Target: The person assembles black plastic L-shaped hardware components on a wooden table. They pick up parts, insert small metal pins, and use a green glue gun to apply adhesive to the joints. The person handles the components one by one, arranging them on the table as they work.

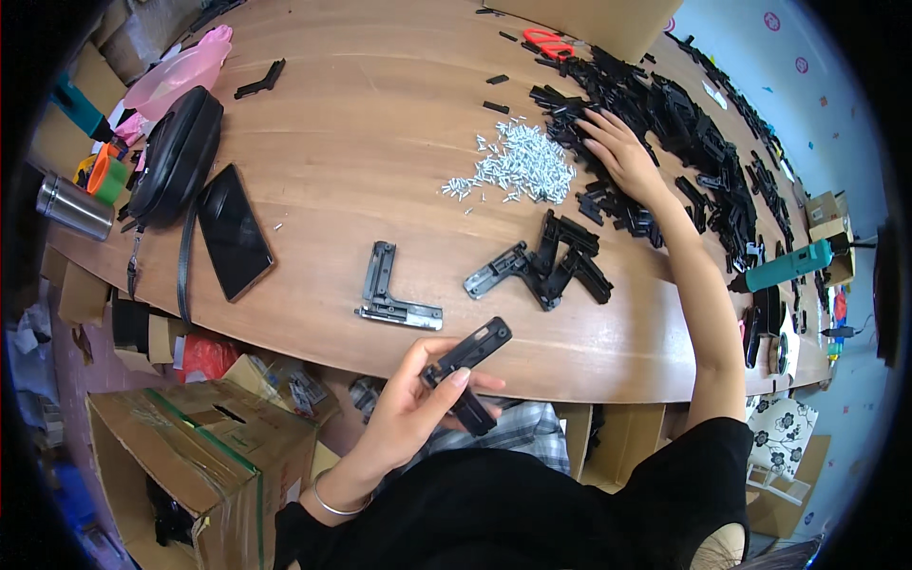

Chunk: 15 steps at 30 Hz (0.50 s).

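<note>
My left hand [404,413] holds a black L-shaped plastic pistol shell [486,340] above the table's near edge, thumb pressed on it. At the far right my right hand [629,166] lies over a large pile of black plastic parts [689,119], fingers stretched out; whether its fingertips touch a part is hard to see. Left of that hand spreads a heap of small silvery pins or screws [527,161]. One L-shaped shell half [380,285] lies apart in front of me, inner side up. Several similar shells [551,261] are stacked to its right.
At the left are a phone [233,233], a black zipped case [178,157], a steel cup [76,204] and a pink bowl [180,81]. Teal electric screwdriver [788,266] hangs at the right. Red-handled scissors [549,43] lie at the back. A cardboard box [204,456] stands lower left.
</note>
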Motion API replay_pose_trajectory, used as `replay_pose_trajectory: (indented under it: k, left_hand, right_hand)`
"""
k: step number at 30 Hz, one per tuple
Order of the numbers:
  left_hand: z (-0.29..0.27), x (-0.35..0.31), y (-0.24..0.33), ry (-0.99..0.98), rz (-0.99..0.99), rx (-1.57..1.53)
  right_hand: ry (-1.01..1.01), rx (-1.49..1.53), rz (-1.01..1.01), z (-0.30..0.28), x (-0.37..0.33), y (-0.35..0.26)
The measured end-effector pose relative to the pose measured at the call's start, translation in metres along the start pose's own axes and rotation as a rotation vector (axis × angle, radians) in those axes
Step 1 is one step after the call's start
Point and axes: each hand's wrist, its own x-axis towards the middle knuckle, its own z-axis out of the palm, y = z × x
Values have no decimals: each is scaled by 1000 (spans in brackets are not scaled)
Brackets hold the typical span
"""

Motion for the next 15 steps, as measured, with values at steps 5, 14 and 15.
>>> replay_pose_trajectory:
  k: [5, 14, 15]
  left_hand:
    - [-4, 1, 7, -8, -44, -90]
    - [2, 6, 20, -13, -5, -74]
    - [2, 6, 20, -12, 3, -80]
  right_hand:
    - [-13, 43, 130, -37, -13, 4]
    - [-37, -159, -143, -12, 54, -19]
    - [-81, -186, -137, -14, 56, -19]
